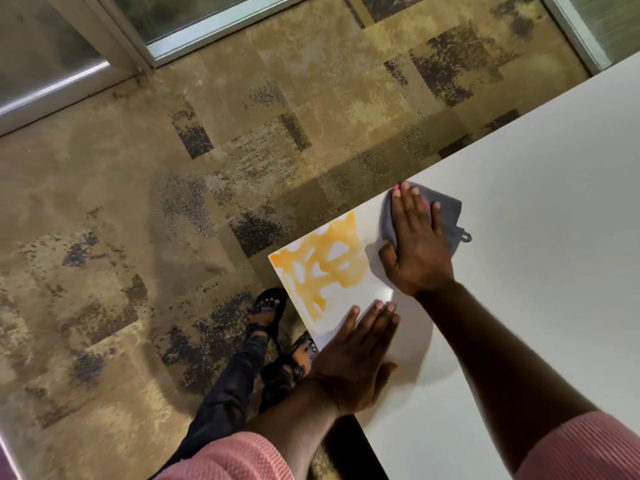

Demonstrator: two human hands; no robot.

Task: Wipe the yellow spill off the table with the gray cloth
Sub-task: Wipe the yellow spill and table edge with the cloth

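Observation:
A yellow spill (323, 263) covers the near-left corner of the white table (540, 188), smeared in streaks with white gaps. To its right lies the gray cloth (450, 216), bunched up near the table's far edge, a small loop sticking out at its right side. My right hand (415, 244) presses flat on the cloth, fingers spread, hiding most of it. Just below the spill, my left hand (353, 355) rests palm down on the table's left edge, fingers together and empty, fingertips touching the spill's lower end.
The table's corner and left edge drop off to a patterned brown carpet (173, 220). My legs and black sandals (266, 310) stand right beside the corner. Glass panels with metal frames (145, 46) run along the far wall.

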